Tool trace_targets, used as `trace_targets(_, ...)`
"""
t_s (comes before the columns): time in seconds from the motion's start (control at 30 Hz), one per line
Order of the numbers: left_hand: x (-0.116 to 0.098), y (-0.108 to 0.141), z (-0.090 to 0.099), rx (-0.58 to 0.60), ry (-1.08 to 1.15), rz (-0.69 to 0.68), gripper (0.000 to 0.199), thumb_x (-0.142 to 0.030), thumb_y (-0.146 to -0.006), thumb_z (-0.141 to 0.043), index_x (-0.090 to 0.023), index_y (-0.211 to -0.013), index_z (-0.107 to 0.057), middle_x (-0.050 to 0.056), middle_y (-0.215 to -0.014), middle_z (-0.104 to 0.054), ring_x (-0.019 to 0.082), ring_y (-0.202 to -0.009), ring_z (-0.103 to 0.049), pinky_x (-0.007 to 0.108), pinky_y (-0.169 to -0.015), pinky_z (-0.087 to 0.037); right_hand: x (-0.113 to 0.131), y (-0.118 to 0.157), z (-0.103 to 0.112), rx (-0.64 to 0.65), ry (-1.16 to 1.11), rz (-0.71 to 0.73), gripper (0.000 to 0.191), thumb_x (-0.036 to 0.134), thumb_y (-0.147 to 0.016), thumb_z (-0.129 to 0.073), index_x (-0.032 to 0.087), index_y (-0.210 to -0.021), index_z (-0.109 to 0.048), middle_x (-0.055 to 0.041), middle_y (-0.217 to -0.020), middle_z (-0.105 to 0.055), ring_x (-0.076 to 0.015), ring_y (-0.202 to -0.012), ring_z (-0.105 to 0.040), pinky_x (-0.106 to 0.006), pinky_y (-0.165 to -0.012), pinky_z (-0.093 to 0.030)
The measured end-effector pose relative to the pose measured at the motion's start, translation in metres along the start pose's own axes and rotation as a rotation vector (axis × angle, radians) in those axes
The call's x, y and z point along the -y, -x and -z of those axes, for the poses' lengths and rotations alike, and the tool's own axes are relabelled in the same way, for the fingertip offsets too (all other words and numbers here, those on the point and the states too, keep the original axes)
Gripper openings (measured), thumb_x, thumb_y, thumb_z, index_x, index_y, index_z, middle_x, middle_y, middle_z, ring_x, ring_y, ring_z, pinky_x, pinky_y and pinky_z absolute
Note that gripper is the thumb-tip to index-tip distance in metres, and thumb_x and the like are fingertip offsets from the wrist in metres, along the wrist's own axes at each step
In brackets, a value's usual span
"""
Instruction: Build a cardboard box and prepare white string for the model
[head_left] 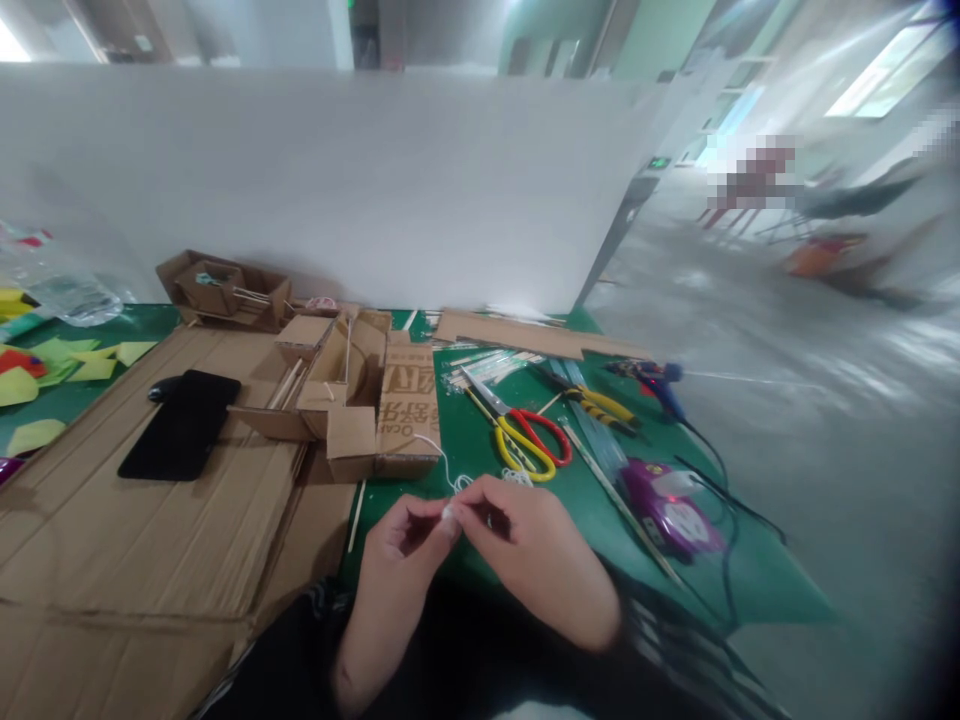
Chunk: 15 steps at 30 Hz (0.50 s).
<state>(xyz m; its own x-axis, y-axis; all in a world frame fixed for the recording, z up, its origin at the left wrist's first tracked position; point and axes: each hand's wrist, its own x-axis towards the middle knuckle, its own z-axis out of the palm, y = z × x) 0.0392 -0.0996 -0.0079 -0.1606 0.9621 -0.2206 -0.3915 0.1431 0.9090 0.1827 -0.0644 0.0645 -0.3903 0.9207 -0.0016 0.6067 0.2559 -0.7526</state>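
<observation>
String: your white string (457, 484) sits near the worktop's front edge, kinda curly, with one tail pointing away and left onto the cardboard box (409, 400).
Fingers: your left hand (401, 550) and right hand (540, 550) both pinch it, tips together.
Edges/space: box beyond your left, scissors (510, 413) beyond your right, bare green toward the right corner past the purple power strip (671, 510).
Surface: green worktop (772, 590), cardboard sheets (150, 540) covering lots of the left.
Room: pale partition (337, 180) behind, grey floor (735, 330) off right.
</observation>
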Motion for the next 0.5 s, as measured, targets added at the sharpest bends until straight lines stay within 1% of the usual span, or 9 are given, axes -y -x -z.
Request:
trace_targets(0.13,-0.002,0.000,0.000,-0.082,0.104,-0.011,0.022,-0.033,-0.072,-0.084,-0.018,-0.081,-0.071,-0.001,-0.082,-0.071,0.011,-0.080,-0.062,0.019,-0.075,-0.049,0.001,0.010,-0.010,-0.065,-0.074,0.027,0.019,0.028,-0.093,-0.054,0.021,-0.084,-0.070,-0.0009,-0.072,-0.069,-0.0153,-0.064,-0.058,-0.027,-0.062,-0.041)
trace_targets(0.23,-0.004,0.003,-0.002,-0.110,0.195,-0.005,0.024,-0.036,-0.072,-0.084,-0.021,-0.083,-0.068,-0.003,-0.085,-0.069,0.010,-0.083,-0.062,0.018,-0.077,-0.049,-0.001,0.014,-0.020,-0.046,-0.164,-0.008,0.019,0.027,-0.092,-0.053,0.020,-0.083,-0.068,-0.0010,-0.072,-0.068,-0.0149,-0.063,-0.056,-0.025,-0.059,-0.041)
trace_targets(0.33,-0.007,0.008,-0.003,-0.094,0.259,0.008,0.026,-0.036,-0.071,-0.085,-0.022,-0.086,-0.069,-0.003,-0.086,-0.068,0.010,-0.082,-0.062,0.019,-0.077,-0.050,-0.005,0.013,-0.028,0.013,-0.240,-0.039,0.017,0.026,-0.092,-0.053,0.019,-0.082,-0.066,0.0002,-0.070,-0.064,-0.0135,-0.061,-0.052,-0.024,-0.057,-0.040)
trace_targets(0.4,-0.008,0.010,-0.004,-0.075,0.295,0.034,0.029,-0.035,-0.071,-0.085,-0.024,-0.094,-0.071,-0.002,-0.089,-0.068,0.010,-0.082,-0.063,0.020,-0.077,-0.051,-0.008,0.011,-0.031,0.046,-0.291,-0.043,0.018,0.026,-0.092,-0.052,0.018,-0.081,-0.064,0.0005,-0.069,-0.063,-0.0130,-0.062,-0.051,-0.023,-0.058,-0.040)
trace_targets(0.47,-0.008,0.011,-0.004,-0.062,0.332,0.082,0.038,-0.034,-0.070,-0.087,-0.026,-0.105,-0.073,-0.001,-0.095,-0.070,0.012,-0.087,-0.065,0.021,-0.081,-0.051,-0.011,0.009,-0.034,0.072,-0.342,-0.037,0.019,0.028,-0.093,-0.052,0.017,-0.082,-0.063,0.0001,-0.071,-0.062,-0.0130,-0.064,-0.050,-0.023,-0.060,-0.040)
trace_targets(0.5,-0.007,0.011,-0.004,-0.054,0.342,0.102,0.040,-0.033,-0.069,-0.087,-0.026,-0.106,-0.074,0.000,-0.098,-0.071,0.012,-0.090,-0.066,0.021,-0.084,-0.051,-0.012,0.008,-0.035,0.082,-0.365,-0.032,0.020,0.030,-0.093,-0.052,0.017,-0.082,-0.063,-0.0001,-0.072,-0.061,-0.0131,-0.065,-0.050,-0.023,-0.060,-0.040)
